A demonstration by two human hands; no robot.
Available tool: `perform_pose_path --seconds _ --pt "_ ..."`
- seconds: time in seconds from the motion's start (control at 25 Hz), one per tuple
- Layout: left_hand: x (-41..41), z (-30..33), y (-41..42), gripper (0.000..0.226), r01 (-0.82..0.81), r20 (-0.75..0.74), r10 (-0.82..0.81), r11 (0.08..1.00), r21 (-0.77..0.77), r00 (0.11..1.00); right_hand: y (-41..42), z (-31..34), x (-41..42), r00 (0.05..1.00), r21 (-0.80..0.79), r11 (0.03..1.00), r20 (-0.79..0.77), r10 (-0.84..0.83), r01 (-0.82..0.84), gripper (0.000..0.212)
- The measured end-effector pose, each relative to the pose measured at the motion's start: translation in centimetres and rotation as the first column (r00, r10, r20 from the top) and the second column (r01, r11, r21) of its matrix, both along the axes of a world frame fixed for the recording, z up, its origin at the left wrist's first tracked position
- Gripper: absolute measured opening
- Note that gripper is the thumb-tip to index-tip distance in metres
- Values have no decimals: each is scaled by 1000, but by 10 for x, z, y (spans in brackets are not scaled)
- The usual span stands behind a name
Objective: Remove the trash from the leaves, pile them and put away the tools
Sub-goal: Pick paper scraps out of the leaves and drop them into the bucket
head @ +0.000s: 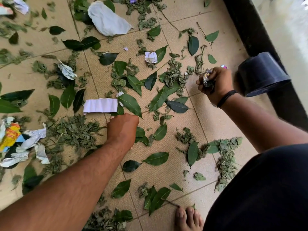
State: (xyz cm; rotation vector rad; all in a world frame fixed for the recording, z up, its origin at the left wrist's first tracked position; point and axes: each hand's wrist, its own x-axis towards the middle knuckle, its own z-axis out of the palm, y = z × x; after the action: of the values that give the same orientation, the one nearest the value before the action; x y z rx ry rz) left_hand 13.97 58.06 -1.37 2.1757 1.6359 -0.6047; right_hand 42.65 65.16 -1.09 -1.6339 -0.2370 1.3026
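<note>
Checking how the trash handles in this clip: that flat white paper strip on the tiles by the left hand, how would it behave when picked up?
The white paper strip looks thin and creased, so it would probably flop and bend rather than stay stiff. It likely weighs almost nothing. Lying flat on the tiled floor, its edge may be fiddly for the left hand to pinch.

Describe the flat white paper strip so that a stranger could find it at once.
Start at the left hand near the middle of the tiled floor. Just above its knuckles lies the paper strip. Unlike the crumpled scraps around, it is a smooth, plain white rectangle.
</note>
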Motion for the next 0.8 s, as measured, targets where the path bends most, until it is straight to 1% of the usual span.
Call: perform_pose_path --seconds 0.04,0.08,0.12,0.16,0.2,0.28,0.36,0.4,0.48,0.52,0.6,0.68,0.72,0.8 --pt "0 1 1 36 -19 17 19 1000 -9 1000 -1 1 4 999 -6 1000 -20 -25 24 16" --pt "0 0 1 35 -22 28 22 1000 -12 999 0 3 9 999 -23 999 -5 -44 44 16" --pt "-1 -1 1 35 -23 33 24 1000 -15 999 1 2 19 996 -50 995 49 -79 82 17" --pt "-1 -2 0 35 -24 28 25 1000 -19 999 4 1 30 986 -71 990 127 -110 119 22" --pt "-2 -2 0 36 -26 23 26 1000 -18 999 8 0 43 963 -81 986 240 -120 143 27" --pt "-2 -3 0 36 -15 20 15 1000 -11 1000 17 3 69 873 -11 987 468 -138 163 25" --pt "0 0 1 37 17 0 -17 1000 1 1000 24 4 87 797 67 984 579 -174 166 17" --pt "1 1 1 38 36 -11 -36 999 9 999 26 4 92 767 67 985 620 -165 158 14" --pt "2 3 1 39 50 -14 -50 999 15 999 26 2 94 702 21 993 705 -96 114 18" --pt "2 4 2 39 47 -15 -46 999 16 999 27 0 93 661 -40 997 750 -16 70 22" --pt "2 3 2 39 44 -26 -43 999 15 999 28 -8 90 543 -229 973 815 204 -21 21" --pt "3 3 1 38 44 -30 -44 999 10 999 27 -18 83 444 -384 923 822 358 -34 25" --pt "3 3 1 38 43 -27 -43 999 14 999 26 -23 79 412 -426 904 820 397 -24 28" --pt "2 2 0 36 47 -32 -46 999 18 998 26 -29 69 337 -465 885 832 441 -11 23"
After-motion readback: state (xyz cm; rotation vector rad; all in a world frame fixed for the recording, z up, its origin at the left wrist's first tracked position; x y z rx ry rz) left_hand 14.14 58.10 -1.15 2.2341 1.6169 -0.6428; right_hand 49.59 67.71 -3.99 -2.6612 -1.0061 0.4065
